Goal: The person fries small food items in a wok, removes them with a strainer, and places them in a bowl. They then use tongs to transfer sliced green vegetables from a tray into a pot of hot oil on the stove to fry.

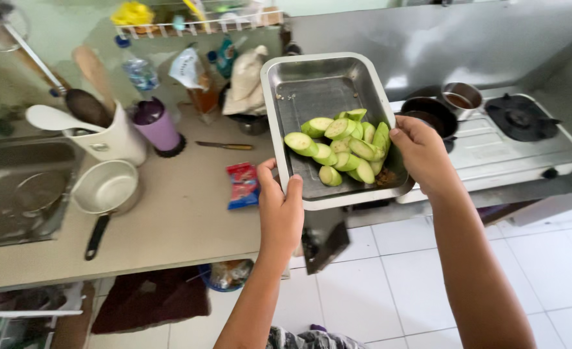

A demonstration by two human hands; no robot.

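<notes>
From the head camera, a rectangular steel tray [312, 90] is held up in the air over the edge of the bench [169, 220], between the bench and the gas stove [512, 139]. Its long axis runs away from the person, the far short end up toward the steel back wall, the near short end toward the body; it tips down toward its near right corner. The left hand [280, 210] clasps the near rim, thumb over the edge and fingers beneath. The right hand [421, 152] grips the right long side, thumb on the rim beside the vegetables.

Inside the tray, pale green cut vegetable pieces [344, 145] are piled in the near right part — the far left part of the floor is bare metal. Some small brown scraps lie at the near right corner.

Just left of the tray on the bench lies a red and blue packet [242, 185], and beyond it a knife [224, 146] with a yellowish handle. Further left sit a small white pan [105, 189] with a black handle, a white utensil holder [121, 139] with spoons and a ladle, a purple cup [156, 126], and the steel sink [21, 187]. Bags and a bottle crowd the back wall.

On the right, a dark pan [431, 115] and a small steel pot [461, 97] of brown liquid stand on the stove, close behind the right hand. White floor tiles show below.
</notes>
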